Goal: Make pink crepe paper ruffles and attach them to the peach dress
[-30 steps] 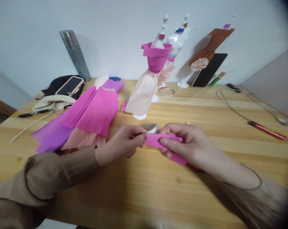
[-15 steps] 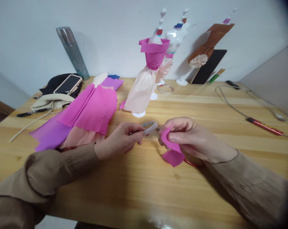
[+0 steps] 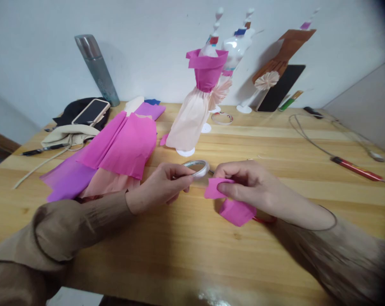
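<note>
As I look along the pale wooden table point(image 3: 192, 255) from the left, I count one black pen point(image 3: 42, 149), one phone in a pale case point(image 3: 90, 111) lying on dark cloth, and one tall grey metal flask point(image 3: 96, 70) leaning against the wall. Next comes one loose stack of crepe paper sheets point(image 3: 122, 146) in three colours: purple, magenta and peach.

Further back stand three small white dress forms. The first wears a magenta and peach paper dress point(image 3: 197, 106), the second white form point(image 3: 237, 46) is mostly bare, and the third carries a brown paper dress point(image 3: 283, 53). One flat ring of tape point(image 3: 222, 118) lies near their bases. To the right I see one black tablet point(image 3: 283, 89) propped on the wall, one green marker point(image 3: 289, 103), one grey cable point(image 3: 307, 136) and one red-handled tool point(image 3: 355, 168).

Two hands work near the table's middle, close together but not touching. The left hand point(image 3: 160, 187) pinches one small white roll of tape point(image 3: 198, 166) between thumb and fingers, holding it just off the wood. The right hand point(image 3: 252, 187) nips one folded piece of magenta crepe paper point(image 3: 237, 211) between thumb and forefinger. That paper hangs below the right fingers, its upper edge pointing at the roll, just beside it.
</note>
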Tool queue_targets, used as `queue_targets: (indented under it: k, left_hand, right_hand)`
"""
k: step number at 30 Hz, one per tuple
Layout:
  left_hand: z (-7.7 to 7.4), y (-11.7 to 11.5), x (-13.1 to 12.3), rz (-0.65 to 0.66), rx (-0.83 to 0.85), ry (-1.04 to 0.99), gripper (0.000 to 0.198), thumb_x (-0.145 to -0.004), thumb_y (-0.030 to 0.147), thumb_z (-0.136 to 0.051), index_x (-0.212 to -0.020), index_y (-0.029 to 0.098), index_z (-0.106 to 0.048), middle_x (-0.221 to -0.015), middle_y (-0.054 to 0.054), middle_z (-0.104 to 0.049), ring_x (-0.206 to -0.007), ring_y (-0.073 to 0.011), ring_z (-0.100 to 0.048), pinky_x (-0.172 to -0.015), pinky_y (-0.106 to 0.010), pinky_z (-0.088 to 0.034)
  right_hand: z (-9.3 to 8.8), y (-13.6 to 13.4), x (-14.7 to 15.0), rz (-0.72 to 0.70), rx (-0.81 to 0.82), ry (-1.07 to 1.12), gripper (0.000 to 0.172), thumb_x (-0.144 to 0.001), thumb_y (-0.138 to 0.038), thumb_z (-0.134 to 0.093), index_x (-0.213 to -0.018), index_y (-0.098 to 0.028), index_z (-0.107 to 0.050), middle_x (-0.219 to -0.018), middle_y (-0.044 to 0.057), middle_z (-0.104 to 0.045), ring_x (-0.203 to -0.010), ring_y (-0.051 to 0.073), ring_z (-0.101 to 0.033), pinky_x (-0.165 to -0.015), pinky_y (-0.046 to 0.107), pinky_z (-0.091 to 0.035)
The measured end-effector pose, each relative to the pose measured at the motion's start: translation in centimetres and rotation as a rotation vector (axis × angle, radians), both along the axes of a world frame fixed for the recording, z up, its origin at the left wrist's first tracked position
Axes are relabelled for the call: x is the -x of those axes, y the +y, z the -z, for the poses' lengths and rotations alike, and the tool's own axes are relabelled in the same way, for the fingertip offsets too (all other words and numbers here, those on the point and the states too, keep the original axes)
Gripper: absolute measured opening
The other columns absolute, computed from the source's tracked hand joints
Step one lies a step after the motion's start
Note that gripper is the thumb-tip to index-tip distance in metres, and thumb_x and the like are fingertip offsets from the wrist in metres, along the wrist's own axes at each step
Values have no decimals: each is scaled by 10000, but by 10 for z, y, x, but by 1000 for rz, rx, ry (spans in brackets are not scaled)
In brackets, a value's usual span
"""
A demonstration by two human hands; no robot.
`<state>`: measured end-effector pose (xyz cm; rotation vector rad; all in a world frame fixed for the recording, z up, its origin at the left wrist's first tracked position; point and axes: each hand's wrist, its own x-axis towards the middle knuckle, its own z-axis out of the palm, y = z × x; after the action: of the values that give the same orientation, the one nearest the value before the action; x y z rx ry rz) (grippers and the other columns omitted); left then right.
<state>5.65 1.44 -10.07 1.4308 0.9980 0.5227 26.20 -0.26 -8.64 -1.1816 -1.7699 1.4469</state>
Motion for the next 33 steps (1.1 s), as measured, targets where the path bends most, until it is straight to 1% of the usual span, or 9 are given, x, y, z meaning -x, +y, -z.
queue_targets:
  k: [4,7,10,14,16,22,25,28,33]
  left_hand:
    - [1,0,0,5,13,0,276,-855,294,-543,-622,147,-539,-366,88,-338,-326,-36,-305,-339,-155,-193]
    - [2,-1,0,12,15,-9,296,-856,327,-555,-620,149,-535,-365,89,-334,-323,-35,-300,-336,-157,-185]
    - [4,-2,-1,15,12,-11,287,-857,333,-554,-637,149,-537,-375,93,-321,-333,-35,-288,-340,-159,-180]
    - [8,-4,-1,42,-54,-31,254,-863,306,-540,-669,143,-548,-409,93,-317,-363,-33,-272,-351,-165,-169]
    - [8,-5,-2,62,-84,-29,240,-876,290,-518,-697,137,-567,-422,89,-331,-372,-35,-275,-355,-168,-175]
    - [7,-6,-4,73,-141,-47,217,-883,249,-508,-746,127,-622,-438,85,-362,-390,-41,-301,-385,-181,-207]
    - [8,-6,-4,73,-145,-33,217,-887,255,-507,-785,122,-645,-451,79,-374,-393,-44,-304,-395,-190,-207]
    - [8,-5,-4,80,-151,-34,218,-886,251,-512,-769,123,-644,-472,74,-376,-412,-47,-298,-409,-197,-213]
    - [8,-6,-4,78,-194,-46,208,-888,214,-511,-762,126,-652,-503,72,-395,-468,-60,-322,-483,-199,-281]
  right_hand:
    - [1,-3,3,23,-104,-114,261,-819,-326,-595,-614,-175,-533,-494,-31,-498,-429,74,-425,-400,197,-326]
    - [6,-3,2,40,-143,-183,262,-850,-350,-579,-657,-173,-563,-466,-9,-561,-408,92,-471,-398,205,-362]
    - [11,-4,2,39,-154,-235,265,-858,-360,-580,-673,-171,-585,-494,8,-604,-418,106,-503,-407,213,-385]
    - [18,-4,3,56,-180,-263,312,-881,-397,-560,-658,-179,-584,-526,3,-609,-432,111,-517,-417,221,-379]
    - [20,-5,6,75,-230,-277,322,-883,-388,-559,-639,-178,-580,-531,1,-594,-447,111,-514,-428,223,-370]
    - [17,-6,11,74,-403,-353,319,-886,-334,-541,-611,-179,-586,-540,-3,-556,-492,113,-474,-464,234,-345]
    - [15,-7,11,54,-418,-384,315,-882,-333,-545,-616,-176,-609,-551,2,-559,-498,114,-471,-468,239,-337]
    - [14,-7,10,55,-417,-390,296,-880,-329,-549,-639,-177,-631,-561,5,-566,-507,118,-474,-477,246,-334]
    - [14,-7,9,71,-446,-421,297,-877,-320,-544,-631,-174,-626,-552,5,-559,-508,123,-473,-493,257,-330]
